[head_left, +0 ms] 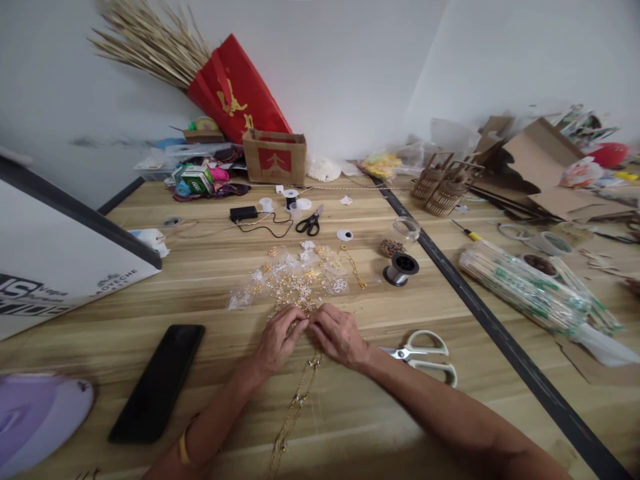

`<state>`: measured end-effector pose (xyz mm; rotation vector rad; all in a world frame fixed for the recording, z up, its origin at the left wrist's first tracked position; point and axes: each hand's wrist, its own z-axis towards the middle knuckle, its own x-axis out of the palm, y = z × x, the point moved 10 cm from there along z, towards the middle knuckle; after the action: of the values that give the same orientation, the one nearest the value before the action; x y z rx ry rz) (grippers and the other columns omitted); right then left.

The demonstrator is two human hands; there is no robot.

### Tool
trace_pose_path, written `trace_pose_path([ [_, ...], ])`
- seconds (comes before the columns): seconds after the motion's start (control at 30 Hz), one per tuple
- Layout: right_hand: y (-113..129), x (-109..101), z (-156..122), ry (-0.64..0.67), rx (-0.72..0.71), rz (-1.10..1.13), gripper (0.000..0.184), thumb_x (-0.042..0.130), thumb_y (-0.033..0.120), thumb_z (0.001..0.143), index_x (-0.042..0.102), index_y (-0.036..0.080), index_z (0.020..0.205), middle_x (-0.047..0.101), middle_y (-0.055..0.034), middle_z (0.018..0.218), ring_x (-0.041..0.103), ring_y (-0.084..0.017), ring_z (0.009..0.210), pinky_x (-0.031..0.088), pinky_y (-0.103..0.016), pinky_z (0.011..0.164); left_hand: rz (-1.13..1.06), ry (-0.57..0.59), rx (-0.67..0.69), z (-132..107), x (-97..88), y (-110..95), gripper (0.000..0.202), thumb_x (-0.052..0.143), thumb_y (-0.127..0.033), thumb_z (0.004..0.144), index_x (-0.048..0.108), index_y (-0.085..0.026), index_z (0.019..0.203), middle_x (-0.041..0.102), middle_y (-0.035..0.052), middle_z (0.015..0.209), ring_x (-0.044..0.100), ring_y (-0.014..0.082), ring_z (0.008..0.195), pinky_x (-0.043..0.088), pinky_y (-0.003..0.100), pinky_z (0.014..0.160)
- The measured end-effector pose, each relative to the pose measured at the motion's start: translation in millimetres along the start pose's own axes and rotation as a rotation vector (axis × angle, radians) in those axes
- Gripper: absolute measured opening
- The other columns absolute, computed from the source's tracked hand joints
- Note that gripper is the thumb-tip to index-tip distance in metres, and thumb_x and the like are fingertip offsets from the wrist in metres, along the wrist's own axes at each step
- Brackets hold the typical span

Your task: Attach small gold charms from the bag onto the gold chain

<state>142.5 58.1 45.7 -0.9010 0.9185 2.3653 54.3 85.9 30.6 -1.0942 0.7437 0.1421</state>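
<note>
My left hand (pixel 281 339) and my right hand (pixel 341 337) meet fingertip to fingertip at the near edge of a pile of small gold and clear beads and findings (pixel 295 280). Both are closed in a pinch. A thin gold chain (pixel 300 397) with small clear pieces runs from beneath my right hand toward the table's front edge. Its upper end is hidden by the fingers. Whatever lies between my left fingertips is too small to name. Beyond the pile, a short gold chain (pixel 354 268) lies flat on the wood.
White-handled scissors (pixel 425 357) lie beside my right forearm, and a black phone (pixel 157 383) left of my left arm. A wire spool (pixel 401 269), black scissors (pixel 310 223) and bundled sticks (pixel 525 287) sit farther out. A large box (pixel 65 247) stands at left.
</note>
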Motion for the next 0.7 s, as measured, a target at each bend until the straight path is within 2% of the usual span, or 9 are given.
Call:
trace_pose_path([
  [0.47, -5.0, -1.9, 3.0, 0.015, 0.076, 0.100, 0.013, 0.043, 0.021, 0.092, 0.055, 0.018, 0.093, 0.061, -0.0061, 0.083, 0.055, -0.016, 0.074, 0.043, -0.026, 0.066, 0.005, -0.024, 0.000, -1.3, 1.4, 4.3, 0.017, 0.041, -0.027, 0.090, 0.051, -0.019, 0.079, 0.055, 0.0026, 0.076, 0.052, 0.0161, 0.074, 0.041, 0.027, 0.070],
  [0.7, -7.6, -7.3, 7.8, 0.041, 0.110, 0.104, 0.011, 0.045, 0.019, 0.090, 0.056, 0.018, 0.089, 0.060, -0.0054, 0.082, 0.054, -0.015, 0.073, 0.043, -0.026, 0.065, -0.072, -0.049, -0.030, 0.3, -4.0, -1.5, 0.018, 0.044, -0.028, 0.089, 0.054, -0.018, 0.079, 0.058, 0.0030, 0.078, 0.054, 0.0163, 0.077, 0.041, 0.027, 0.073],
])
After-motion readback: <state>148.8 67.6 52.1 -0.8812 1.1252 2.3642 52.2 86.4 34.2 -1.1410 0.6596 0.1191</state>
